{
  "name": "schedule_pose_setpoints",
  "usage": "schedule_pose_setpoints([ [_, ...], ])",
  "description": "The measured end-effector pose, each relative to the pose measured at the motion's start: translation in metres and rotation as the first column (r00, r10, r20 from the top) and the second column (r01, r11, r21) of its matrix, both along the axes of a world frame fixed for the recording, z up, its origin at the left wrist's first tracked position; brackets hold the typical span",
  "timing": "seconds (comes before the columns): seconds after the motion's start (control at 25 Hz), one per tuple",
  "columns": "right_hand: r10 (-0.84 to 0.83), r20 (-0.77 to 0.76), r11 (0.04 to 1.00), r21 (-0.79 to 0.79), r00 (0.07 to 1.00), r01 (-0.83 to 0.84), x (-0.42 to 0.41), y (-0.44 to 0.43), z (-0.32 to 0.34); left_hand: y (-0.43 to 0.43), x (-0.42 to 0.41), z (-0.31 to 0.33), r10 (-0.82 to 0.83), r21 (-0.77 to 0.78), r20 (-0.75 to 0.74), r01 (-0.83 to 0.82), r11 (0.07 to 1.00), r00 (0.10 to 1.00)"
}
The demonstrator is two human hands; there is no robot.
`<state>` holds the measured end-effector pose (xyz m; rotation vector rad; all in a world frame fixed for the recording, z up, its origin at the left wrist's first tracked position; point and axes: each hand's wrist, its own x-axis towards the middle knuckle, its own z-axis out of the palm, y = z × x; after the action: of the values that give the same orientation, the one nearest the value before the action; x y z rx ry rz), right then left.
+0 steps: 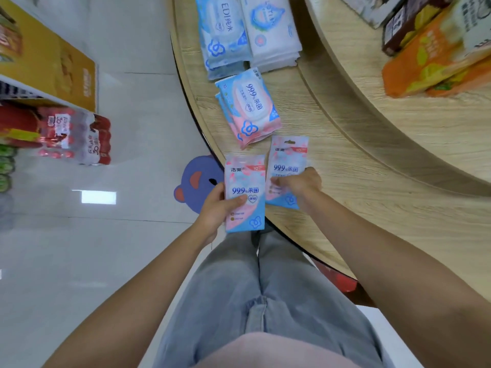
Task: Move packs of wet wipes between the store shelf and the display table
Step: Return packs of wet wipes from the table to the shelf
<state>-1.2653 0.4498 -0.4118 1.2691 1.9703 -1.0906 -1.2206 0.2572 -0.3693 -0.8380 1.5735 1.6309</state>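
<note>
Head view, looking down over the person's arms.

- Landmark: large pink lidded wipes pack (248,107), lying flat on the wooden desk (345,187) near its curved edge.
- Left hand (216,208): grip closed on a small pink-and-blue wipes pack (245,192), thumb across the front, fingers behind. This pack sits on the person's side of the large pink lidded wipes pack, held in the air at the desk edge, mostly out over the floor.
- Right hand (303,181): grip closed on a second small wipes pack (288,163), fingers pinching its lower right part. It sits just short of the large pink lidded wipes pack, over the desk top. Cannot tell if it lies flat on the wood or is held slightly off it.
- The two small packs are side by side, edges nearly touching, print facing up.
- Beyond the large pink lidded wipes pack: a stack of blue EDI wipes packs (223,35), and beside that a stack of white wipes packs (271,30).
- Farther off, on a raised tier: orange packets (430,59).
- On the floor to the landmark's left: a purple bear sticker (196,184), then red bottle multipacks (74,136).
</note>
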Motion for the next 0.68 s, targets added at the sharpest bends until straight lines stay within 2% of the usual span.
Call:
schedule_pose_setpoints([
  [0.08, -0.053, -0.072, 0.995, -0.083, 0.996, 0.047, 0.005, 0.004, 0.005, -0.001, 0.002, 0.008, 0.020, 0.019, -0.010, -0.020, 1.000, 1.000],
  [0.24, -0.193, -0.147, 0.915, -0.384, 0.970, 0.124, 0.026, 0.025, 0.028, 0.004, -0.005, 0.026, 0.042, 0.048, -0.079, -0.038, 0.998, 0.996],
  [0.4, -0.301, -0.272, 0.881, -0.447, 0.914, 0.157, 0.058, 0.053, 0.068, 0.025, -0.018, 0.048, -0.006, 0.114, -0.143, 0.023, 0.993, 0.990],
  [0.56, -0.474, -0.325, 0.819, -0.503, 0.818, 0.275, 0.107, 0.074, 0.103, 0.054, -0.035, 0.060, -0.219, 0.138, -0.214, 0.252, 0.958, 0.952],
  [0.68, -0.677, -0.329, 0.697, -0.575, 0.658, 0.429, 0.159, 0.071, 0.123, 0.079, -0.039, 0.068, -0.500, 0.094, -0.273, 0.540, 0.837, 0.822],
])
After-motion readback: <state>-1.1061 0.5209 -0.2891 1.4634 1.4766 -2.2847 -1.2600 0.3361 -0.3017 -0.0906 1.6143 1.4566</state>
